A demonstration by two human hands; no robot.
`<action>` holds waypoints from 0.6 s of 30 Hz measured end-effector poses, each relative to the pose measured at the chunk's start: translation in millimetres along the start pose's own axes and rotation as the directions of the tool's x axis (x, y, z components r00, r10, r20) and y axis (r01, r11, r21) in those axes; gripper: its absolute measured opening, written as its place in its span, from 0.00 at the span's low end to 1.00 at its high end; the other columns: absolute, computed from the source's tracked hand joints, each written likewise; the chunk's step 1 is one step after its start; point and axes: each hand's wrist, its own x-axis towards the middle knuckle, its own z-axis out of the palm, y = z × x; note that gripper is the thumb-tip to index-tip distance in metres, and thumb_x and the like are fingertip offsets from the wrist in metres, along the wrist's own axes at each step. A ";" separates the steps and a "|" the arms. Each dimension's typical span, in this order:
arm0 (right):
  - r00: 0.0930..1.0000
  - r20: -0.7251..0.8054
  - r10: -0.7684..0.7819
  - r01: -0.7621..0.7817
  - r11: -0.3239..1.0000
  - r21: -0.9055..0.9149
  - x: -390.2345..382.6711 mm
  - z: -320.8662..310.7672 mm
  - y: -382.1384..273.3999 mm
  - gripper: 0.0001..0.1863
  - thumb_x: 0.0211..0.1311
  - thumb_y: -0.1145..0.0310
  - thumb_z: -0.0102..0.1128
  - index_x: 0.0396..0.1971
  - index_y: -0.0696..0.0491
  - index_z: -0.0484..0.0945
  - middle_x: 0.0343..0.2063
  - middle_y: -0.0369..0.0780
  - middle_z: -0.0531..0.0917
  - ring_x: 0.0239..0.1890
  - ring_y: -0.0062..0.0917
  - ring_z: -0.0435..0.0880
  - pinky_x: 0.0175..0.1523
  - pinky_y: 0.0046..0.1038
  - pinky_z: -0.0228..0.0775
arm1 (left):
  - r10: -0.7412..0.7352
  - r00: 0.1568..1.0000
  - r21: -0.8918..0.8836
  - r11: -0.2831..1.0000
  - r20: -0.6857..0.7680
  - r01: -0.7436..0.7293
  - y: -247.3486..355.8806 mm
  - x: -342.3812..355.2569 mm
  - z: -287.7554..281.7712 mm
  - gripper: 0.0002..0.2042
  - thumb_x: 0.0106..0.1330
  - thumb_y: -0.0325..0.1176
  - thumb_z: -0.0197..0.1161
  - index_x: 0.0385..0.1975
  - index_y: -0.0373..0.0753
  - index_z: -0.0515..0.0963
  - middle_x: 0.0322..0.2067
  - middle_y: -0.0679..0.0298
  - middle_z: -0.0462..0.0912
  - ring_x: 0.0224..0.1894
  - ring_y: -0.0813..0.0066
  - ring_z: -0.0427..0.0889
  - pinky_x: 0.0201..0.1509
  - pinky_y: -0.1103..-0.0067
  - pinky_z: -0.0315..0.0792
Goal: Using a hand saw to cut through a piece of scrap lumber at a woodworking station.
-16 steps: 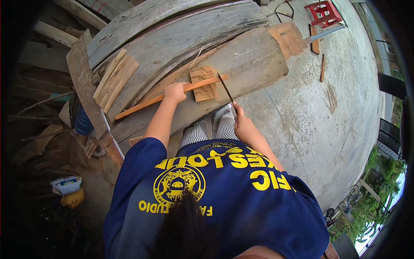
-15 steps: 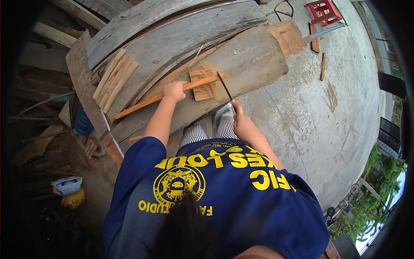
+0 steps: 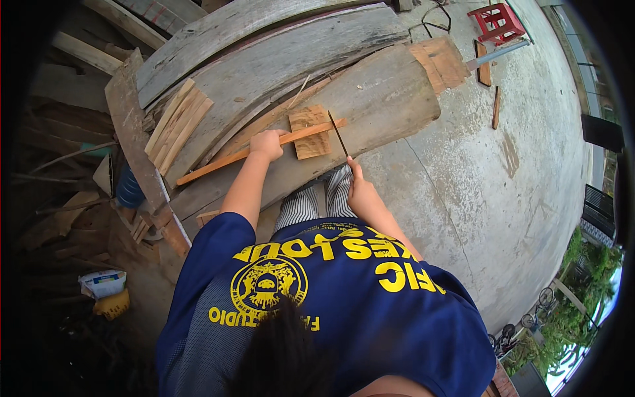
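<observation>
My left hand [image 3: 266,144] is closed on a long orange-brown wooden strip [image 3: 218,163], which lies diagonally across a square wood block [image 3: 311,148]. My right hand [image 3: 360,185] grips the handle of a long, thin dark blade [image 3: 338,135]. The blade crosses the strip close to its right end; whether it touches the wood I cannot tell. The block rests on a wide weathered board [image 3: 390,92] in front of me, above my striped-trousered legs.
Loose light slats [image 3: 178,122] lie left on stacked grey planks [image 3: 258,66]. Scrap wood, a blue container [image 3: 129,185] and a bag [image 3: 99,283] are at left. A red stool [image 3: 496,26] and wood pieces [image 3: 495,106] stand or lie on concrete at right, with bicycles [image 3: 542,304] beyond.
My right hand and the blade have shifted slightly left. My left hand stays closed on the strip, and the view has shifted a little.
</observation>
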 end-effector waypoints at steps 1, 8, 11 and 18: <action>1.000 -0.028 -0.013 0.013 1.000 0.020 -1.8 2.8 4.6 0.29 0.62 0.75 0.39 0.64 0.51 0.48 0.22 0.61 0.77 0.29 0.57 0.78 0.36 0.51 0.68 | -0.007 1.000 0.003 1.000 0.007 0.007 0.5 -0.5 -0.2 0.25 0.51 0.29 0.57 0.51 0.63 0.75 0.43 0.63 0.82 0.45 0.66 0.81 0.47 0.70 0.75; 0.998 -0.054 -0.031 0.032 0.999 0.034 39.9 11.3 0.6 0.30 0.62 0.76 0.40 0.64 0.50 0.47 0.25 0.62 0.78 0.30 0.56 0.77 0.37 0.50 0.68 | -0.003 0.999 -0.011 1.000 0.046 0.004 -7.2 13.7 -0.6 0.24 0.51 0.29 0.56 0.50 0.60 0.76 0.43 0.63 0.82 0.46 0.65 0.80 0.48 0.70 0.75; 0.998 -0.058 -0.016 0.017 1.000 0.018 14.3 9.6 14.2 0.31 0.61 0.76 0.40 0.64 0.50 0.47 0.25 0.60 0.78 0.30 0.55 0.78 0.37 0.49 0.68 | 0.007 0.999 -0.008 1.000 0.039 -0.007 -0.6 9.2 -1.6 0.24 0.51 0.29 0.56 0.50 0.60 0.76 0.44 0.63 0.81 0.46 0.65 0.80 0.49 0.70 0.74; 0.980 0.151 0.131 -0.150 0.981 0.122 -76.1 -22.6 19.5 0.28 0.64 0.73 0.40 0.64 0.44 0.50 0.34 0.61 0.78 0.38 0.53 0.79 0.43 0.45 0.69 | -0.015 0.999 -0.037 0.999 0.043 0.017 -5.7 13.1 -2.7 0.24 0.51 0.28 0.54 0.50 0.60 0.76 0.45 0.62 0.80 0.47 0.65 0.79 0.51 0.71 0.73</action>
